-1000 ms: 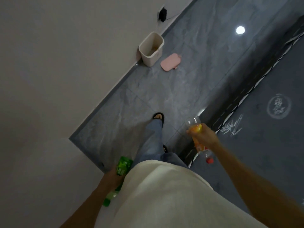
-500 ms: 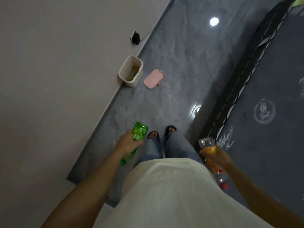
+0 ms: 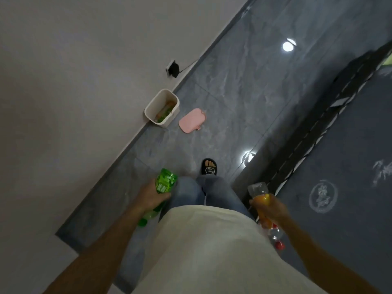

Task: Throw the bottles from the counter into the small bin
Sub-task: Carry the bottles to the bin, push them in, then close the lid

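My left hand (image 3: 151, 196) grips a green plastic bottle (image 3: 165, 183), its base pointing forward and its green cap down by my side. In my right hand (image 3: 272, 209) is a clear bottle with an orange label (image 3: 259, 195), red cap hanging low behind. A small cream bin (image 3: 153, 109) stands on the floor against the wall, ahead and slightly left, a couple of steps away. Inside it lie bottles with green and orange on them.
A pink lid (image 3: 192, 120) lies on the grey tiled floor just right of the bin. A black plug (image 3: 174, 70) with a cable sits on the wall beyond it. The white wall runs along my left; a dark patterned mat (image 3: 343, 166) lies to my right. One sandalled foot (image 3: 209, 166) is forward.
I have walked closer to the bin, which now looks larger and nearer. My left hand swung forward with the green bottle from beside my hip. The right hand keeps its bottle.
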A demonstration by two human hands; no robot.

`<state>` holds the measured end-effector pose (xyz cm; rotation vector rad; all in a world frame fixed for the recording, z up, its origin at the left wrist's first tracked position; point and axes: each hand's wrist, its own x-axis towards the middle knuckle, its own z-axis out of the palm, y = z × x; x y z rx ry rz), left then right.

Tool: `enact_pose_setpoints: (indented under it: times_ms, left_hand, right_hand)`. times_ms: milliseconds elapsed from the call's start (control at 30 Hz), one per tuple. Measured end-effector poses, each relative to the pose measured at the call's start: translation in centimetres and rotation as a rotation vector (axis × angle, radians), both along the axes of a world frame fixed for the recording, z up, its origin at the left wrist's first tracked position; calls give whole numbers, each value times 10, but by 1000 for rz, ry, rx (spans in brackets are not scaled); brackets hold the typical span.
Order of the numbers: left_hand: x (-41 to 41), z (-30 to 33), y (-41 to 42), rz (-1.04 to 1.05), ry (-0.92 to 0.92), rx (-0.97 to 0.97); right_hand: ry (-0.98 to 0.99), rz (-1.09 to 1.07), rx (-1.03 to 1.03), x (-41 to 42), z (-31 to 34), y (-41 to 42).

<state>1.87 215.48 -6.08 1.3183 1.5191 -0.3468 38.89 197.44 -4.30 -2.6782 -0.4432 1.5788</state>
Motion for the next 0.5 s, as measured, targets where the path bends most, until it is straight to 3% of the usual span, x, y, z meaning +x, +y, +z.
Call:
enact_pose_setpoints:
  times_ms: [167,500]
  left_hand:
    - [-21,-3,-24,153,205,-91]
    - [-41,-39,-27,444,178,-267]
  right_hand:
    - [48,278,8,25,-12,104]
    - [119,435,141,-12,-36,302]
